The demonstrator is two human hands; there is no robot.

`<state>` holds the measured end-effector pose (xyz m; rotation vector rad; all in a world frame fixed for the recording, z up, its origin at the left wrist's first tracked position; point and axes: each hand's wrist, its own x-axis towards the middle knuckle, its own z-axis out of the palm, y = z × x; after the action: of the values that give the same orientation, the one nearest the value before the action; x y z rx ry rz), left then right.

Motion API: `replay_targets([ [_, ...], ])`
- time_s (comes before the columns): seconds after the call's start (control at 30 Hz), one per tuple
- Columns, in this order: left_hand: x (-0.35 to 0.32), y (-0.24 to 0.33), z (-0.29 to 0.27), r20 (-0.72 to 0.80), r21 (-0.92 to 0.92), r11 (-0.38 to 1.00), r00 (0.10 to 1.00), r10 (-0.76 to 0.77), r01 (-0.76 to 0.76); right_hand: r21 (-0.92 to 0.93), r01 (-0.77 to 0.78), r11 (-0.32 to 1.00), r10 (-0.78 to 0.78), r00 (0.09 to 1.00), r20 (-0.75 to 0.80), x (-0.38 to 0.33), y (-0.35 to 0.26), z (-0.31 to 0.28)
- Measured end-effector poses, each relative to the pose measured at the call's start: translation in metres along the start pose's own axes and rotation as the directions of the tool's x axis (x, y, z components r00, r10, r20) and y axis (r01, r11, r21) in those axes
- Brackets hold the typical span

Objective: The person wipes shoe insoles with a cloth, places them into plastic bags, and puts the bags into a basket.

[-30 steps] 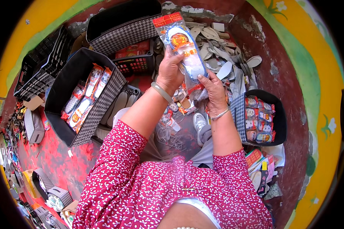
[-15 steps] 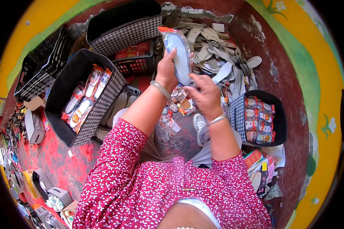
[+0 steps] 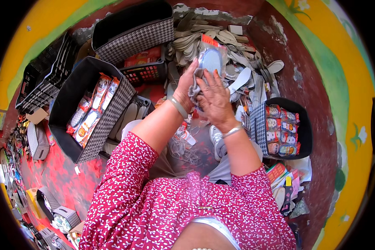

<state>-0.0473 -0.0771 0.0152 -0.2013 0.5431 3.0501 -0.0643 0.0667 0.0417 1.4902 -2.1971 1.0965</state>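
A blue insole (image 3: pixel 211 59) lies inside a clear plastic bag with a red-and-orange header (image 3: pixel 209 40). My left hand (image 3: pixel 186 84) is closed around the bag's left side. My right hand (image 3: pixel 216 99) lies over the lower part of the bag, its fingers stretched along the front. Under that palm is a crumpled grey cloth (image 3: pixel 195 85), pressed against the bag and sticking out toward my left hand. The insole's lower part is hidden by the hand and cloth.
Behind my hands is a heap of loose pale insoles (image 3: pixel 237 62). Packaged goods fill a houndstooth bin (image 3: pixel 258 125) at right and lie in a larger one (image 3: pixel 108 129) at left. A black crate (image 3: pixel 141 71) stands behind it. Loose string (image 3: pixel 183 152) lies between my feet.
The packaged insole has shifted right and slightly down. My right hand has moved up from its bottom end and now spreads over its front with the grey cloth, which shows more.
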Motion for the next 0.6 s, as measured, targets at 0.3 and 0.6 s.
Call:
replay_targets([
  [0.3,-0.027,-0.020,0.042,-0.001,0.228,0.973,0.999,-0.047,0.046,-0.174,-0.202,0.964,0.159,0.960,-0.232,0.008,0.016,-0.001],
  [0.6,-0.033,-0.024,0.046,0.126,0.458,0.889,0.991,-0.049,-0.014,0.343,-0.374,0.861,0.485,0.806,-0.340,0.006,0.051,-0.011],
])
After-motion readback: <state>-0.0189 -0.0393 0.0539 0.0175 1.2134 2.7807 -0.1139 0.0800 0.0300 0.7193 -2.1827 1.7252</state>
